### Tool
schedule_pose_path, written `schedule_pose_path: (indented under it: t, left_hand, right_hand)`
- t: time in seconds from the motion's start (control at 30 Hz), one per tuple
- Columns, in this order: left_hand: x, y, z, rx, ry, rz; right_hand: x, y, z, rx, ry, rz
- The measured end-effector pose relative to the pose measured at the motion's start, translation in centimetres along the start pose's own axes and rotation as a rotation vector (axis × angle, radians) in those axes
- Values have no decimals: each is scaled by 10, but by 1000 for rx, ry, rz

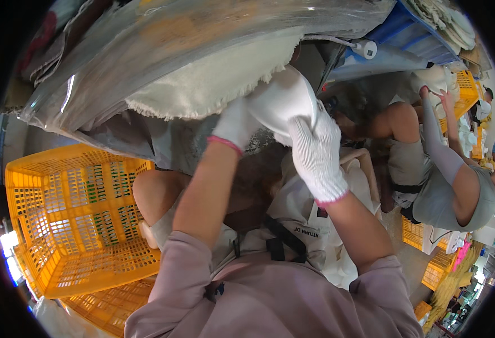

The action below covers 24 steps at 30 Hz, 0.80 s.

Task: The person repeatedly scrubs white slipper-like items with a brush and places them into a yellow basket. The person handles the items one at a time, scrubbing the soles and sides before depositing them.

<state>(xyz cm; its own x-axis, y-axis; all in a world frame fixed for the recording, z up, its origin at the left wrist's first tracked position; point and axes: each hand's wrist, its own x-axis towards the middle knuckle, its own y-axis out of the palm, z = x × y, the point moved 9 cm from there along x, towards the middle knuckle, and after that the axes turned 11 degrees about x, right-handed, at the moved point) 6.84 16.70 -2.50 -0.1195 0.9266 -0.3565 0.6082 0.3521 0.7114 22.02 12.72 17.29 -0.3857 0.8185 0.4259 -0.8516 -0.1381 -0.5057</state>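
Observation:
Both my hands wear white knit gloves with pink cuffs. My left hand (235, 123) grips the left side of a white curved piece (278, 98), smooth and shell-like, raised in front of me. My right hand (317, 155) lies over its right side, fingers wrapped on it. Just behind the piece hangs a cream fabric sheet with a frayed edge (202, 84) under a clear plastic cover (163, 39). My knee (154, 191) and a white apron show below.
An empty yellow plastic crate (73, 214) stands at my left, another beneath it. At the right another person (444, 180) in grey bends forward with an arm raised, near more yellow crates (467, 90) of white pieces. Blue sheets (405, 34) lie at upper right.

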Motion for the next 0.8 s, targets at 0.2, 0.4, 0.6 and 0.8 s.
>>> schedule_pose_path:
  t: [0.2,0.4,0.6,0.8]
  left_hand:
    - [-76,-126,-76,1310,-50,-354]
    - [-131,-24,-29,667,58,-15]
    - [-76,37,6,164,191,-344]
    - [-16,29,10,334,33,-186]
  right_hand:
    - [36,34,-46,-25,-29,78]
    - [57,44,-43,135,224,49]
    - [-24,10,-28,577,621,16]
    - [6,-7,-18,-137,74,-162]
